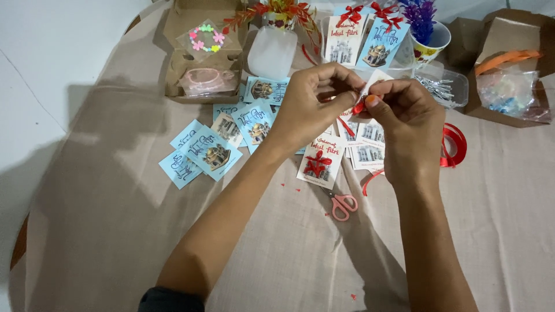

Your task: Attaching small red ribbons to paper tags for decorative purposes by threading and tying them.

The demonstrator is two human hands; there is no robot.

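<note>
Both my hands meet above the middle of the table. My left hand [315,101] and my right hand [404,115] pinch a small white card [374,78] with a short piece of red ribbon [359,107] between the fingertips. Below them lies a white card with a red bow [319,162]. Small pink-handled scissors [342,205] rest on the cloth just beneath. A roll of red ribbon [455,144] sits right of my right wrist. Blue cards [215,151] are scattered to the left.
A beige cloth [104,219] covers the table. An open cardboard box [199,55] with a bead bracelet stands back left. Finished cards with bows [361,34] lean at the back, beside a cup with a purple plant [428,32]. Another box [509,69] with bags sits right.
</note>
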